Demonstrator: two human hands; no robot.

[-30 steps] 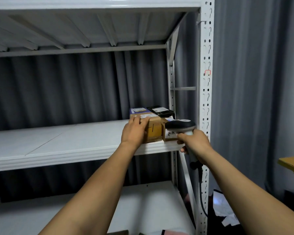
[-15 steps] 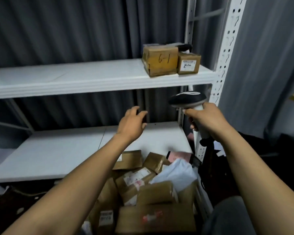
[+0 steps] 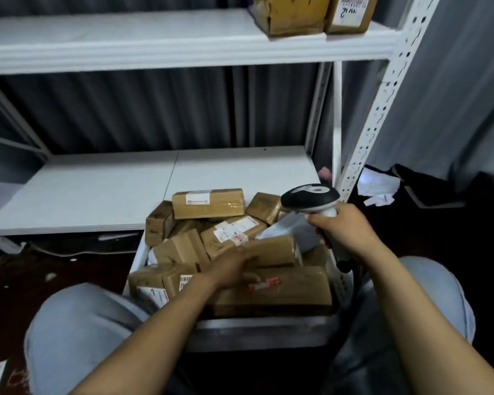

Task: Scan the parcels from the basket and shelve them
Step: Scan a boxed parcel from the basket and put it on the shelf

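Blur hides whether left hand (image 3: 231, 267) grips parcel (image 3: 273, 250); right hand (image 3: 341, 227) holds scanner (image 3: 308, 198).

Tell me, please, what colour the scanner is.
The scanner is black with a white top and handle; the head view shows it.

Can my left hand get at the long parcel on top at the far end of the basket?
Probably yes. The long parcel lies uncovered on top; the left hand is at a nearer parcel, and the scanner is off to the right.
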